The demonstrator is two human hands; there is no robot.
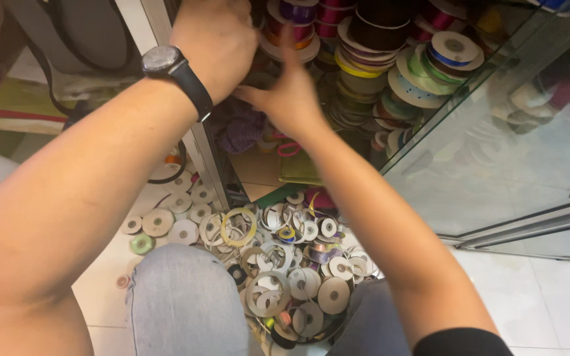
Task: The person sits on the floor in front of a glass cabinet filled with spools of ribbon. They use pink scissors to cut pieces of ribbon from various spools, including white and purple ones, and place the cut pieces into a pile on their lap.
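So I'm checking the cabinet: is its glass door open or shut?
Open: both hands, left hand and right hand, reach past the glass door to the ribbon spools inside.

We see a pale tiled floor (549, 296) carrying a loose heap of flat ribbon spools (285, 264), mostly grey and cream card discs with a few purple, green and yellow ones among them. Above it we make out a cabinet shelf (258, 168), where stacked ribbon rolls (377, 59) of many colours stand packed close together.
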